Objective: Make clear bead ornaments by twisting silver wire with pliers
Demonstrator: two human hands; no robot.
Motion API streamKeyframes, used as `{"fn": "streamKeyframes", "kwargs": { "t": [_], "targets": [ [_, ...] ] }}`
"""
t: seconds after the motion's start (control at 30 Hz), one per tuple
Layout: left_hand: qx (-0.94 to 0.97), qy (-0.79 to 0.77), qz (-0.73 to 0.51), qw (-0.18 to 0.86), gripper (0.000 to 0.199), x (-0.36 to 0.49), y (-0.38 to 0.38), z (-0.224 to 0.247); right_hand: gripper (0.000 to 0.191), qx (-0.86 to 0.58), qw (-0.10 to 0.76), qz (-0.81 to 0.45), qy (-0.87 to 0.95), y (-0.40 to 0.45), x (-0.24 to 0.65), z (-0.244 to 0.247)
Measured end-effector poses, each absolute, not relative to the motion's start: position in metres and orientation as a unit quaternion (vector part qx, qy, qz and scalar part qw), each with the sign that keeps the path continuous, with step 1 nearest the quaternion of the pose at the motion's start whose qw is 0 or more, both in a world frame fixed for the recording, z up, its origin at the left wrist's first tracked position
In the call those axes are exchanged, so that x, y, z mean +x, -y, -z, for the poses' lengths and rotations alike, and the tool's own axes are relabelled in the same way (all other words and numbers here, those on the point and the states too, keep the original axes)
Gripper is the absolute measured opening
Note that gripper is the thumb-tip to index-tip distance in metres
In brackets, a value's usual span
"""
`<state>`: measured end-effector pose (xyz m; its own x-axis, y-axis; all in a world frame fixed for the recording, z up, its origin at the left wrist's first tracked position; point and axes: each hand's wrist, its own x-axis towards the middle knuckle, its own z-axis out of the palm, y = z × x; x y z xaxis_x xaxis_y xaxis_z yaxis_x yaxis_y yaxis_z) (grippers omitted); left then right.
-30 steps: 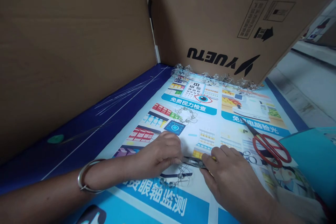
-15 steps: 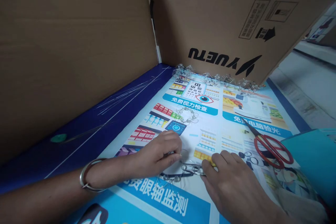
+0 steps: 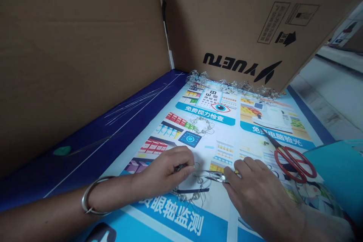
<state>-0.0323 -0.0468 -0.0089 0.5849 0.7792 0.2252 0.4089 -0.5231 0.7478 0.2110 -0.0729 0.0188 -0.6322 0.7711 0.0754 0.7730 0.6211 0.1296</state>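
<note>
My left hand, with a silver bangle on the wrist, is closed in a pinch on a thin wire beside a beaded wire piece. My right hand is wrapped round small pliers with a yellowish handle. The pliers' jaws point left toward my left fingertips, over the wire and clear beads. How the jaws meet the wire is too small to tell. A second ring of beaded wire lies on the printed sheet beyond my hands.
Red-handled scissors lie right of my right hand, near a turquoise object. Several wire pieces line the base of the cardboard wall. Loose wires and a green item are at left.
My right hand and the pliers have moved slightly right and the jaws look more closed. My left hand has shifted slightly down. More of the beaded wire shows between the hands.
</note>
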Motion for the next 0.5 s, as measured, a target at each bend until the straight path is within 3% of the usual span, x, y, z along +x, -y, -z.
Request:
{"fn": "streamKeyframes", "kwargs": {
  "t": [0.5],
  "targets": [
    [0.788, -0.408, -0.289, 0.359, 0.017, -0.0245, 0.0549, 0.0075, 0.011, -0.423, 0.06, 0.038, 0.903, 0.0775, 0.2036, -0.015]
  ]
}}
